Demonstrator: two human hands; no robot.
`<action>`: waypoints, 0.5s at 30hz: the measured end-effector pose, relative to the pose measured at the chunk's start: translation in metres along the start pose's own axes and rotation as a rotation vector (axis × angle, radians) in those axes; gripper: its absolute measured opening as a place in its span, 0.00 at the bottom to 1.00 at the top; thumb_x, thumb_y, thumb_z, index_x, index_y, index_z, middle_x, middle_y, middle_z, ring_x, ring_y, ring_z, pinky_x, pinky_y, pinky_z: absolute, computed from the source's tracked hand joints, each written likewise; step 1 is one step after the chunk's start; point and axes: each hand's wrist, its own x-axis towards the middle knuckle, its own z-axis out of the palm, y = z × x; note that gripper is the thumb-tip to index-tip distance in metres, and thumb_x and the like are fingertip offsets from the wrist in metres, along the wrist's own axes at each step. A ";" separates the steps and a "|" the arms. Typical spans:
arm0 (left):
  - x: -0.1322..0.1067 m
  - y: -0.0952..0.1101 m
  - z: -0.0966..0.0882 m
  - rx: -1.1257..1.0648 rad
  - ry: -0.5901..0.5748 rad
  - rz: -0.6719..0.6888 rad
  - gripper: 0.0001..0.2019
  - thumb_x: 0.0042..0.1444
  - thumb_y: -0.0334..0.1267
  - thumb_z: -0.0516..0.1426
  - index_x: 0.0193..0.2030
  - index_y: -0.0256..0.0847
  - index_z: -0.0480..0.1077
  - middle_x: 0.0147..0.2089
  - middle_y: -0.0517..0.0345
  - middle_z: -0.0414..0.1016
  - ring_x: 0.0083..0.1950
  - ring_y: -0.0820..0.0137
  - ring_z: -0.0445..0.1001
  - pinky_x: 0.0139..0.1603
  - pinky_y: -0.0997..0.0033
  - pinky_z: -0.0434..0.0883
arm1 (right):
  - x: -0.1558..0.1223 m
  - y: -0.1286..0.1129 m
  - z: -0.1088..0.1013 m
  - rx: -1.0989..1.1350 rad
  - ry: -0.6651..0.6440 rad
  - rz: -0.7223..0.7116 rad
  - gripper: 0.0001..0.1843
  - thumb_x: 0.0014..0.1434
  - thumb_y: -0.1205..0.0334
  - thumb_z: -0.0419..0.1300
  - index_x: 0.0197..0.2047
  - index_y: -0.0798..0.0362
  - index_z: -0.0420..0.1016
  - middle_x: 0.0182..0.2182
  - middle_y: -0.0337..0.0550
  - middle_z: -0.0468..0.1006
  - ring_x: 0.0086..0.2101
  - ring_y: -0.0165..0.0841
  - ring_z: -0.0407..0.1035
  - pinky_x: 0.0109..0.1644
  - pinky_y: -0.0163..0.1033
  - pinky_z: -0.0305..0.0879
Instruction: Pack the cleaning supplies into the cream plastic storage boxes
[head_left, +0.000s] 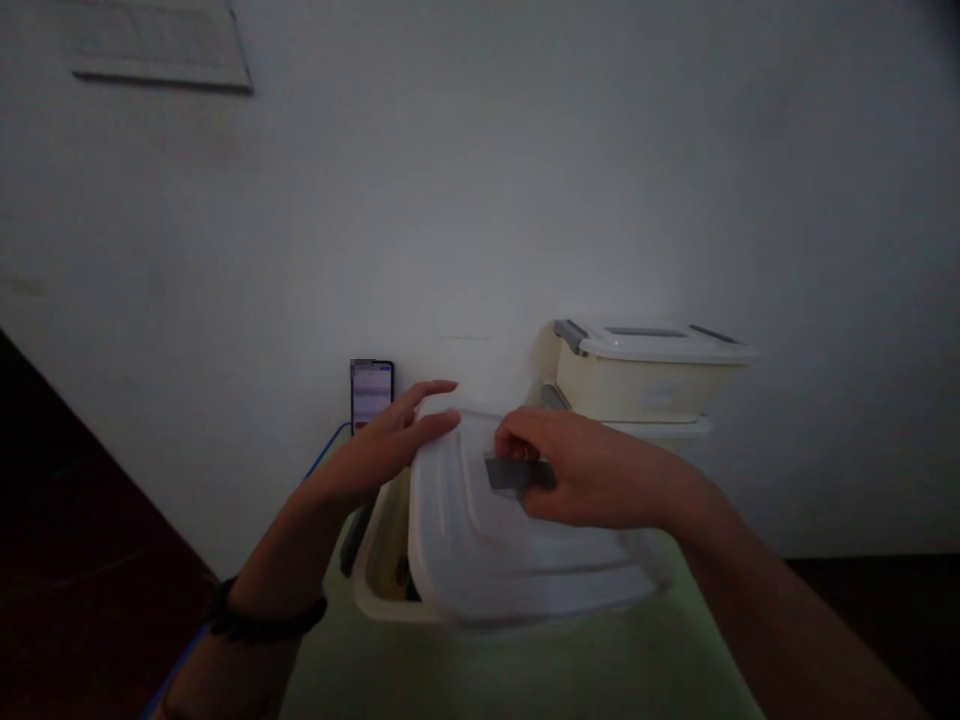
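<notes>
A white lid (450, 560) lies tilted and shifted to the right over a pale storage box (365, 592), leaving the box's left side uncovered. Through that gap something dark shows inside, too dim to name. My right hand (570, 465) is closed on the lid's grey handle (504, 474). At the lid's far left corner is my left hand (397, 430), its thumb and fingers stretched apart. Whether its thumb presses on the lid, I cannot tell. A dark bracelet (262, 620) circles my left wrist.
Behind the box a phone (372, 395) stands upright by the wall. To the back right, a second lidded storage box (637, 385) with grey latches rests on another. Everything stands on a green tabletop (525, 675) with a blue edge at its left.
</notes>
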 end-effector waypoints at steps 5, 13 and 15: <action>0.005 -0.002 -0.017 -0.085 0.070 -0.043 0.26 0.48 0.41 0.58 0.56 0.41 0.66 0.31 0.59 0.71 0.25 0.74 0.66 0.23 0.77 0.62 | 0.001 0.010 0.013 0.124 0.158 0.010 0.12 0.52 0.67 0.56 0.41 0.50 0.70 0.40 0.43 0.75 0.40 0.35 0.68 0.45 0.40 0.64; 0.008 0.001 -0.026 -0.257 0.226 -0.108 0.27 0.46 0.38 0.60 0.56 0.42 0.68 0.38 0.57 0.77 0.30 0.71 0.72 0.29 0.74 0.69 | -0.015 0.062 0.016 0.088 0.439 0.277 0.28 0.60 0.45 0.50 0.59 0.50 0.61 0.61 0.52 0.64 0.60 0.48 0.57 0.63 0.56 0.51; 0.008 0.002 -0.021 -0.248 0.236 -0.099 0.26 0.49 0.39 0.59 0.57 0.42 0.67 0.41 0.56 0.77 0.31 0.71 0.72 0.30 0.73 0.69 | -0.019 0.071 0.014 0.132 0.409 0.366 0.33 0.60 0.42 0.49 0.63 0.51 0.56 0.62 0.54 0.62 0.60 0.49 0.58 0.62 0.55 0.55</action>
